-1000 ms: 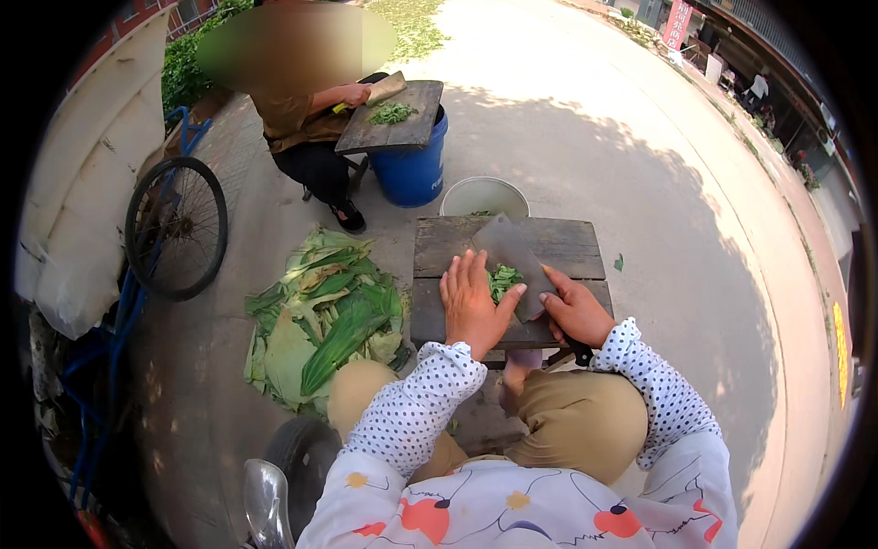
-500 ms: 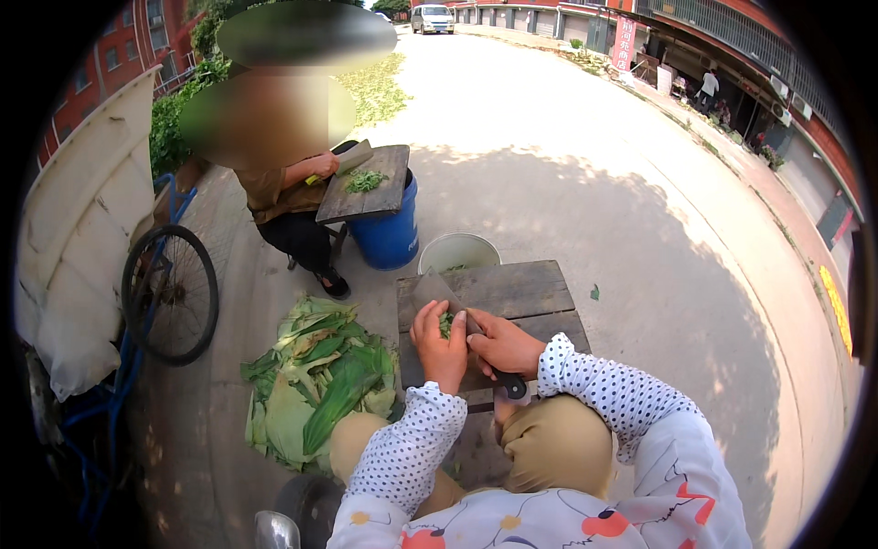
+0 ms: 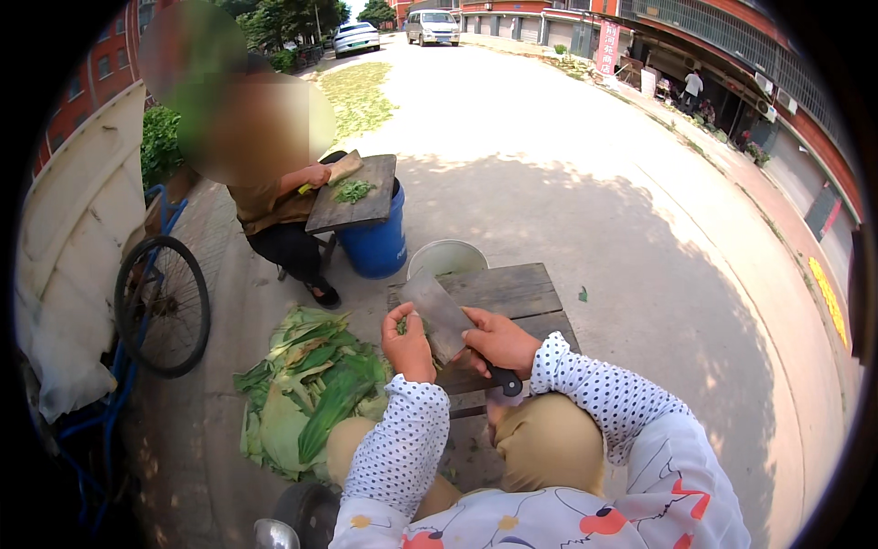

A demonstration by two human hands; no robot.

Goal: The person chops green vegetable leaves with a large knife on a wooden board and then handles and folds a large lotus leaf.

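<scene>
My right hand [image 3: 500, 341] is closed round a cleaver [image 3: 436, 306], whose black handle points back toward my knee. Its broad blade is raised and tilted over the left part of a dark wooden board [image 3: 517, 288]. Just left of the blade, my left hand [image 3: 408, 348] has its fingers curled in a pinch. Bits of green leaf [image 3: 402, 326] show between those fingers; how much they hold is hidden. Beyond the board's far edge stands a pale bucket [image 3: 448, 256] with some greens in it.
Large green and yellowed leaves [image 3: 315, 393] are heaped on the ground at my left. Ahead, a seated person holds another cleaver [image 3: 345, 166] over chopped greens on a board [image 3: 352, 212] resting on a blue bucket [image 3: 377, 242]. A cart wheel [image 3: 163, 306] stands far left.
The cleaver blade has lifted and turned its flat side more into view. My left hand has drawn away from the blade and my right hand, and its fingers have curled. The view shifted slightly.
</scene>
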